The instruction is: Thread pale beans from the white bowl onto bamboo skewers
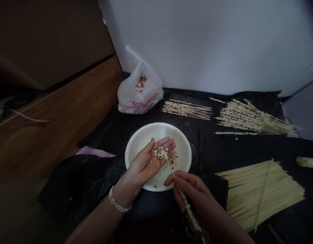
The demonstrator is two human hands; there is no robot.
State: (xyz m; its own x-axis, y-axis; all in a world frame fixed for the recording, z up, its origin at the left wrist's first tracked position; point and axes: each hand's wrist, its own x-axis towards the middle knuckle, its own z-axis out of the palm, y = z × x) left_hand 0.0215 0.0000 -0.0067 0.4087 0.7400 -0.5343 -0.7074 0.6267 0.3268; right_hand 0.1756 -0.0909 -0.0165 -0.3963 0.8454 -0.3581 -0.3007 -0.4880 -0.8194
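My left hand point(151, 159) is palm up over a white bowl point(183, 142), cupping a small heap of pale food pieces point(160, 152). My right hand point(189, 189) pinches a thin bamboo skewer point(170, 167), its tip pointing up into the pieces on my palm. The lower part of that skewer is strung with pieces point(190, 213) and runs down under my right wrist. A few more pieces lie in the bowl point(174, 161) beside my fingers. A beaded bracelet point(117, 203) circles my left wrist.
A fan of bare skewers point(263, 189) lies at the right on black plastic sheeting point(209, 149). Two piles of loaded skewers rest behind the bowl: a small pile point(187, 109) and a larger pile point(250, 120). A white plastic bag point(139, 91) stands by the wall. Wooden floor point(57, 118) lies to the left.
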